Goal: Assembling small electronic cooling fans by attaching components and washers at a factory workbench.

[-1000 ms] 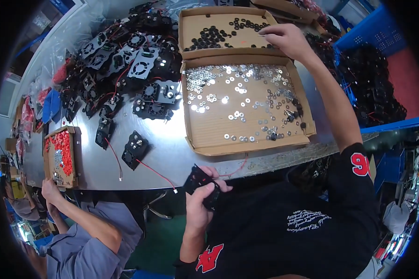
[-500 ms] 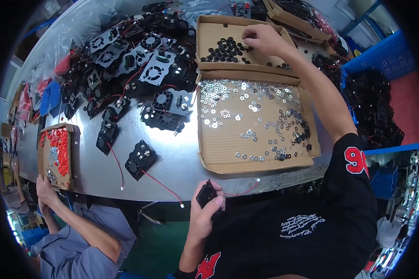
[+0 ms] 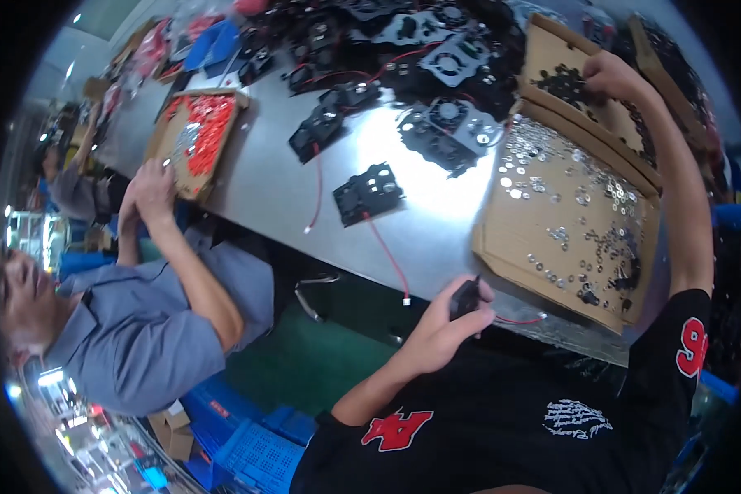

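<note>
My left hand (image 3: pixel 443 331) is closed around a small black plastic assembly (image 3: pixel 466 300), held just off the table's front edge. A thin red wire (image 3: pixel 514 320) runs from it to the right and ends in a small white plug. My right hand (image 3: pixel 614 80) reaches into the far cardboard tray, fingers bent together among small black rings (image 3: pixel 556 81). Whatever the fingertips hold, if anything, is hidden. Nearer to me, a second cardboard tray (image 3: pixel 506 265) contains loose silver washers (image 3: pixel 533 165), with dark small parts toward its right side.
A similar black assembly (image 3: pixel 368 194) with a wire lies left of the trays on the metal table (image 3: pixel 263 177). Behind it are piled fan units (image 3: pixel 449 132). At left, a co-worker's hands (image 3: pixel 152 191) touch a tray of red parts (image 3: pixel 210 132). Blue crates (image 3: pixel 259 453) stand below.
The view has swung left, so the table shifts right and more of the co-worker shows. My left hand still holds the black assembly; my right hand stays at the ring tray.
</note>
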The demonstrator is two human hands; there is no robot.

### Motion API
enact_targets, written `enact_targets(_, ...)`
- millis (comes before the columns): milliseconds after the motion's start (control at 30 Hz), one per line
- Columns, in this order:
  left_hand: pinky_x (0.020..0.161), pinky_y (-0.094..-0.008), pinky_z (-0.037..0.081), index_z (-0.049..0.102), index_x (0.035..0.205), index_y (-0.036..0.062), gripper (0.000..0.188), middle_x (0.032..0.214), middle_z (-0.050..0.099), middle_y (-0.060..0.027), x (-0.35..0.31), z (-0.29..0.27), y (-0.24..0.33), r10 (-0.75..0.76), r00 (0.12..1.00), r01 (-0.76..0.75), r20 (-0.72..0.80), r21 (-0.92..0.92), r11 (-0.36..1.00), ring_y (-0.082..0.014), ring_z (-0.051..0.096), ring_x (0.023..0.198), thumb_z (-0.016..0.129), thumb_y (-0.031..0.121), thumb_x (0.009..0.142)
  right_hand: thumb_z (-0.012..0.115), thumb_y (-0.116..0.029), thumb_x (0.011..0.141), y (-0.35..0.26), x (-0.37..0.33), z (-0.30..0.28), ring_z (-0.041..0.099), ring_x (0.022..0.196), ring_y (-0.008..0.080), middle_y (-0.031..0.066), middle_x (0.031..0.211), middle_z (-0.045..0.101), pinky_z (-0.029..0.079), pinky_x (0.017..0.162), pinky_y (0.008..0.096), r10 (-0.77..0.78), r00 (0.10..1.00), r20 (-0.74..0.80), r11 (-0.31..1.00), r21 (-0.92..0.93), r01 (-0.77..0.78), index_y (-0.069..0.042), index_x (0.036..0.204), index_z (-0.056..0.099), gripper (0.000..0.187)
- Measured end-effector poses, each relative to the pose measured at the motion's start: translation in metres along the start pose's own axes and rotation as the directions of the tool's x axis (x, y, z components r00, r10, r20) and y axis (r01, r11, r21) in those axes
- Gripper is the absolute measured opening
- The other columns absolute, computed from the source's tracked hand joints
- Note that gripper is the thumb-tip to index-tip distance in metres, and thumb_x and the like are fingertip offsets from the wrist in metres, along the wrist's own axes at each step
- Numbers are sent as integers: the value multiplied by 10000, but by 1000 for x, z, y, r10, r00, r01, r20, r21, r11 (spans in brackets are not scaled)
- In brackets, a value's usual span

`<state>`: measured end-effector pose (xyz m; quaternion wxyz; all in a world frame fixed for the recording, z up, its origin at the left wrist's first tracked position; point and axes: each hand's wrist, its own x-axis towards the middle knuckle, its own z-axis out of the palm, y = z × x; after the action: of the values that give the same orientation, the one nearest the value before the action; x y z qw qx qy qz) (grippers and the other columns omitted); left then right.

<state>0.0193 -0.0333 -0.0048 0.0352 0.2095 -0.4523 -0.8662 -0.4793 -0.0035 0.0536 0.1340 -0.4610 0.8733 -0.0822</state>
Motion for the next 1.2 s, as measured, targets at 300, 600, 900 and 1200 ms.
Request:
enact_targets(300, 737, -256, 426, 524, 1087, 23, 268, 887, 524, -26, -9, 7, -3, 64, 996, -57, -56, 114, 992, -111, 509, 794, 633, 158, 883, 606, -79, 718, -10, -4, 5, 543, 545, 133, 27, 592, 512, 458, 500, 327, -5, 995, 100, 970, 243, -20, 36, 642, 490, 181)
enact_targets(600, 759, -290, 470, 517, 1086, 11, 291, 861, 503, -35, -8, 6, -10, 17, 1000, -16, -1, -227, 974, -128, 534, 761, 608, 55, 812, 651, -138, 755, -8, -48, 5, 530, 606, 70, -11, 624, 497, 460, 549, 240, 49, 996, 69, 900, 430, -74, -12, 677, 555, 176)
enact_targets(900, 835, -267, 487, 559, 1128, 8, 241, 981, 611, -34, -7, 35, 7, 183, 975, -182, -124, 16, 983, -104, 597, 906, 626, 185, 978, 688, -56, 763, -166, -197, 29, 601, 652, 96, 29, 710, 615, 465, 569, 253, -250, 938, -242, 774, 532, 343, -5, 818, 649, 84)
enact_targets(1200, 760, -213, 433, 556, 1177, 13, 285, 970, 566, 17, 0, 63, 2, 350, 936, -345, -46, 95, 934, -37, 502, 880, 631, 210, 986, 797, 44, 661, -209, -295, 103, 676, 719, 289, 155, 858, 675, 548, 621, 348, -425, 560, -711, 829, -58, 556, 52, 1014, 661, 379)
